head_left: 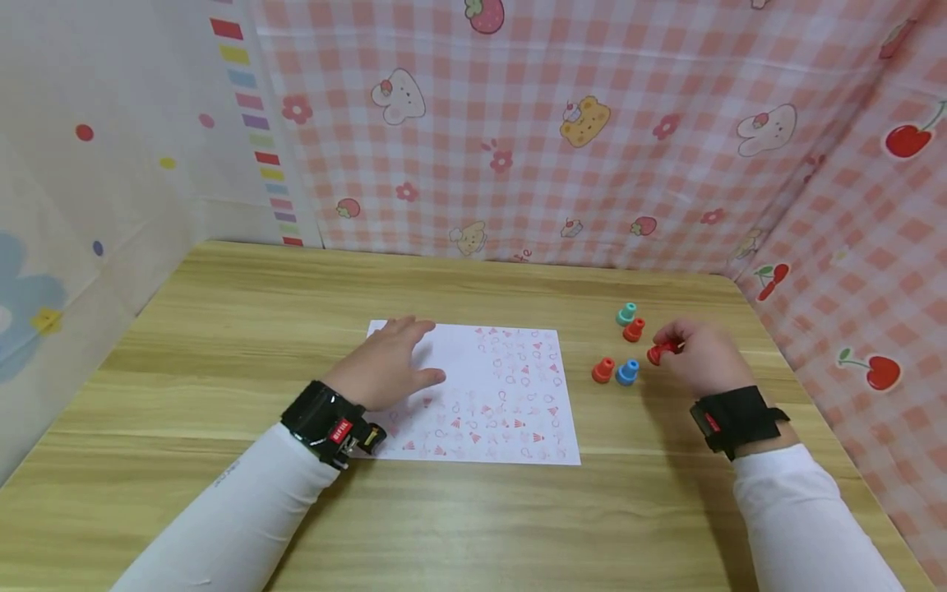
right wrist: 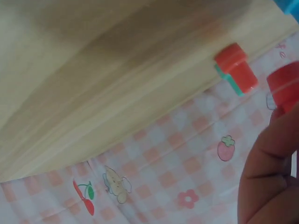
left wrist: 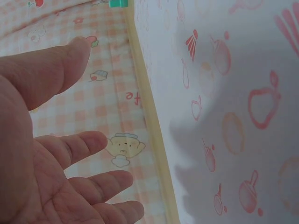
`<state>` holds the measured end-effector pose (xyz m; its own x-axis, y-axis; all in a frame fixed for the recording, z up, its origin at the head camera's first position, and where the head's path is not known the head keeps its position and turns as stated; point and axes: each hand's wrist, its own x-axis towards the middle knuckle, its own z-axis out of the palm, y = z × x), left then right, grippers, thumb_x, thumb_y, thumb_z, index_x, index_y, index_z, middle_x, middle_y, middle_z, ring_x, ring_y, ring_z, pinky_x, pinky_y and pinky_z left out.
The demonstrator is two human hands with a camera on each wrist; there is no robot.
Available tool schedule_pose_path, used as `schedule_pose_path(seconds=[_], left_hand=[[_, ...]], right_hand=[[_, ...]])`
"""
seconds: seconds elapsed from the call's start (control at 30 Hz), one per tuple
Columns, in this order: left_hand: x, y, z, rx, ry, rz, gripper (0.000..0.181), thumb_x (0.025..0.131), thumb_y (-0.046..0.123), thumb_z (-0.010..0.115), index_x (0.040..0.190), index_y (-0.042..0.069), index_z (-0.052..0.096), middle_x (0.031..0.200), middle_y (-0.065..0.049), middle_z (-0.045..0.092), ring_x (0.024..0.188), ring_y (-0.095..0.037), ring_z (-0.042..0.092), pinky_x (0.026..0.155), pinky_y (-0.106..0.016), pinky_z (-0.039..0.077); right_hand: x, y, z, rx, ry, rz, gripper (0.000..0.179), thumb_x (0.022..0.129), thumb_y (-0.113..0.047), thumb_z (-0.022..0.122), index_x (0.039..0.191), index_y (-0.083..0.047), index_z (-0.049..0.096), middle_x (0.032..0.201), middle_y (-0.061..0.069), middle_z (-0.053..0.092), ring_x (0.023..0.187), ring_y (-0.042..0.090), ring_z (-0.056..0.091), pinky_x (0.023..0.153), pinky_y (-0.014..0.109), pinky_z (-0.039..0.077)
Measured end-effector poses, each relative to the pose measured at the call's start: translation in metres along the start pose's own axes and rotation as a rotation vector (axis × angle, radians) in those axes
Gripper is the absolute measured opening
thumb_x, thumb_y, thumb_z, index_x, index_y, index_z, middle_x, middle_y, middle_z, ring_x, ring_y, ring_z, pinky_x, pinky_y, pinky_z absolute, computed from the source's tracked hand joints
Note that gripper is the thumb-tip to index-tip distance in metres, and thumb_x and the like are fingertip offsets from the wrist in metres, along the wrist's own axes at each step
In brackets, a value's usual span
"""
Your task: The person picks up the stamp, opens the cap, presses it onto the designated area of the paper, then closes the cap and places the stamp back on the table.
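Note:
My right hand (head_left: 706,358) pinches a small red stamp (head_left: 661,353) between thumb and fingers, to the right of the other stamps. In the right wrist view the wide end of that stamp (right wrist: 283,84) shows past the curled fingers. My left hand (head_left: 381,366), fingers spread and holding nothing, hovers over the left part of a white sheet of paper (head_left: 459,353). Rows of small red and pink prints, such as apples and shuttlecocks, cover the sheet's right side and lower part. The upper left part within view is blank.
Right of the sheet stand a teal stamp (head_left: 626,313), a red stamp (head_left: 634,330), another red stamp (head_left: 602,370) and a blue stamp (head_left: 627,372). All are on a wooden table (head_left: 473,526). Checked cloth (head_left: 473,164) hangs behind it and on the right.

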<state>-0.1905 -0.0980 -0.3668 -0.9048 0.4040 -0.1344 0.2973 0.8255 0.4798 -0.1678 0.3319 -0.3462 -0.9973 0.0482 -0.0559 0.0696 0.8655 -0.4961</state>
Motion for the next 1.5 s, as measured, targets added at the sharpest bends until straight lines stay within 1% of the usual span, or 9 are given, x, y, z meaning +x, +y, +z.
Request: schedule_pose_path(seconds=[0.13, 0.27, 0.53, 0.8, 0.9, 1.03, 1.13, 1.3, 1.5], left_hand=[[0.001, 0.0, 0.001, -0.01, -0.002, 0.0, 0.08, 0.098, 0.044, 0.073, 0.162, 0.011, 0.038, 0.171, -0.021, 0.03, 0.161, -0.043, 0.023, 0.125, -0.066, 0.028], [0.0, 0.0, 0.001, -0.003, -0.004, 0.003, 0.08, 0.098, 0.044, 0.073, 0.162, 0.01, 0.039, 0.17, -0.021, 0.031, 0.161, -0.043, 0.023, 0.125, -0.066, 0.027], [0.001, 0.0, 0.001, 0.009, -0.004, 0.011, 0.08, 0.098, 0.045, 0.072, 0.162, 0.01, 0.039, 0.17, -0.021, 0.032, 0.16, -0.043, 0.024, 0.125, -0.066, 0.027], [0.0, 0.001, 0.001, 0.002, -0.012, -0.006, 0.08, 0.097, 0.046, 0.073, 0.161, 0.011, 0.04, 0.171, -0.022, 0.031, 0.161, -0.045, 0.022, 0.125, -0.067, 0.025], [0.001, 0.002, 0.001, 0.001, -0.013, -0.011, 0.08, 0.097, 0.046, 0.073, 0.161, 0.012, 0.041, 0.171, -0.021, 0.031, 0.161, -0.044, 0.022, 0.125, -0.067, 0.025], [0.001, 0.002, 0.001, 0.001, -0.014, -0.015, 0.079, 0.097, 0.046, 0.073, 0.161, 0.012, 0.041, 0.171, -0.02, 0.031, 0.161, -0.043, 0.022, 0.125, -0.067, 0.025], [0.001, 0.002, 0.001, 0.002, -0.015, -0.016, 0.079, 0.097, 0.046, 0.073, 0.161, 0.012, 0.041, 0.171, -0.02, 0.031, 0.161, -0.044, 0.022, 0.125, -0.067, 0.025], [0.001, 0.001, 0.001, 0.011, -0.017, -0.006, 0.079, 0.098, 0.047, 0.073, 0.161, 0.012, 0.041, 0.17, -0.021, 0.033, 0.161, -0.045, 0.022, 0.126, -0.066, 0.025], [0.001, 0.001, 0.001, 0.011, -0.015, 0.001, 0.078, 0.098, 0.045, 0.072, 0.161, 0.011, 0.041, 0.17, -0.022, 0.032, 0.16, -0.046, 0.023, 0.125, -0.067, 0.025]], right_hand=[[0.004, 0.006, 0.004, -0.063, -0.068, -0.02, 0.022, 0.096, -0.008, 0.065, 0.115, 0.001, 0.069, 0.1, 0.017, 0.069, 0.084, 0.03, 0.057, 0.067, 0.033, 0.044], [0.006, 0.008, 0.007, -0.11, -0.1, -0.045, 0.022, 0.094, -0.007, 0.065, 0.114, 0.001, 0.07, 0.098, 0.017, 0.069, 0.082, 0.03, 0.057, 0.068, 0.033, 0.044], [0.01, 0.01, 0.011, -0.119, -0.149, -0.022, 0.023, 0.094, -0.007, 0.065, 0.115, 0.0, 0.069, 0.101, 0.018, 0.067, 0.084, 0.031, 0.057, 0.07, 0.033, 0.044], [0.013, 0.013, 0.016, -0.099, -0.188, 0.017, 0.022, 0.095, -0.008, 0.067, 0.115, -0.001, 0.068, 0.101, 0.017, 0.065, 0.084, 0.029, 0.057, 0.068, 0.033, 0.044], [0.013, 0.012, 0.015, -0.103, -0.199, 0.011, 0.027, 0.095, -0.009, 0.068, 0.12, 0.001, 0.066, 0.103, 0.019, 0.065, 0.085, 0.03, 0.057, 0.07, 0.033, 0.045], [0.013, 0.01, 0.012, -0.109, -0.216, -0.002, 0.039, 0.095, -0.012, 0.07, 0.13, 0.003, 0.06, 0.111, 0.023, 0.064, 0.089, 0.031, 0.059, 0.074, 0.036, 0.048], [0.013, 0.009, 0.009, -0.118, -0.227, -0.016, 0.046, 0.094, -0.014, 0.071, 0.133, 0.005, 0.057, 0.114, 0.025, 0.063, 0.09, 0.032, 0.06, 0.075, 0.037, 0.05], [0.013, 0.006, 0.004, -0.138, -0.206, -0.025, 0.046, 0.095, -0.013, 0.065, 0.136, 0.006, 0.055, 0.118, 0.027, 0.063, 0.094, 0.034, 0.062, 0.078, 0.041, 0.053], [0.017, -0.003, -0.002, -0.142, -0.154, 0.002, 0.041, 0.101, -0.016, 0.057, 0.137, 0.004, 0.056, 0.123, 0.027, 0.061, 0.1, 0.037, 0.061, 0.081, 0.045, 0.052]])
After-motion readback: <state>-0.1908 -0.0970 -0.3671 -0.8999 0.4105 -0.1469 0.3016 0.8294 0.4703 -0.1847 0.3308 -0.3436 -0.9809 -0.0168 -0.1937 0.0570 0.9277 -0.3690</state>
